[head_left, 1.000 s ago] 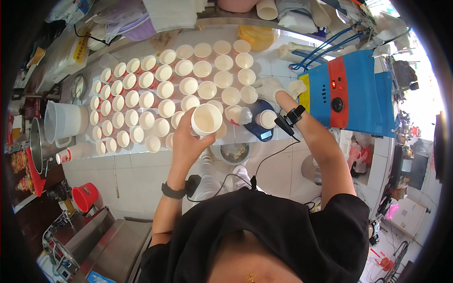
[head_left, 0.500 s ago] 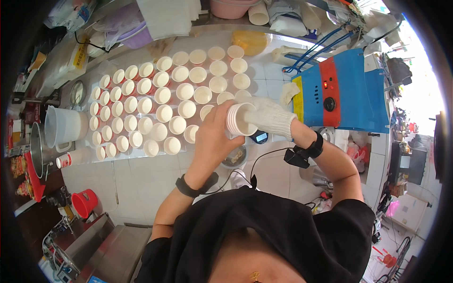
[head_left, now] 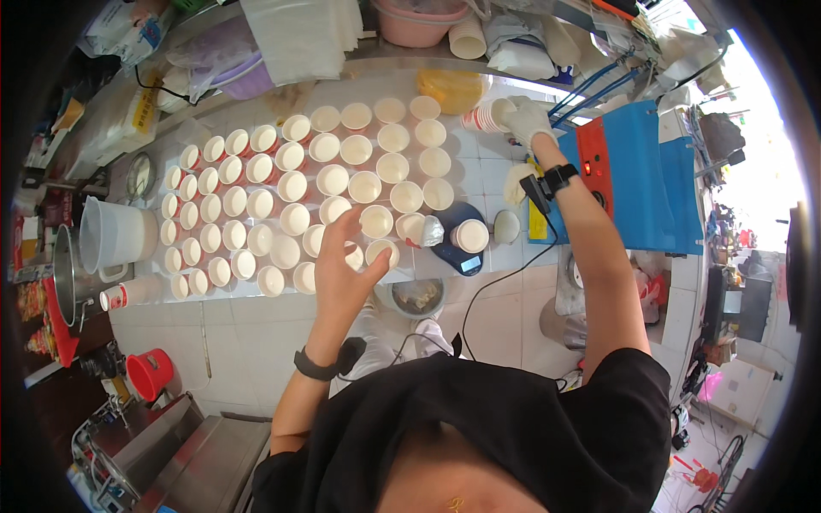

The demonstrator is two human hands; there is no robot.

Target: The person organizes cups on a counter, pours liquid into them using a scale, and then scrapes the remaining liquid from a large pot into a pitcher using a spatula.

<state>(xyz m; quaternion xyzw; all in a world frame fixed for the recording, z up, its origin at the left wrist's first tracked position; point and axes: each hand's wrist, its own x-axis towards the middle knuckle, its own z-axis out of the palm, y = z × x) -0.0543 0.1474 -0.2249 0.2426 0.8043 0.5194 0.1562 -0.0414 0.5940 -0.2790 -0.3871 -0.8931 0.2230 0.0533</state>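
White-gloved right hand [head_left: 526,121] touches a sideways paper-cup stack [head_left: 485,118], its grip unclear; the left hand [head_left: 338,269], empty with fingers parted, curves beside upright paper cups [head_left: 294,220].

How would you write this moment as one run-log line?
left hand: open, empty, near rowed paper cups | right hand: white-gloved, at nested paper-cup stack | digital scale: bears upright paper cup

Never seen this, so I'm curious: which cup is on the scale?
The cup just right of the rows of cups. It sits on the dark blue scale; the rows stand off it.
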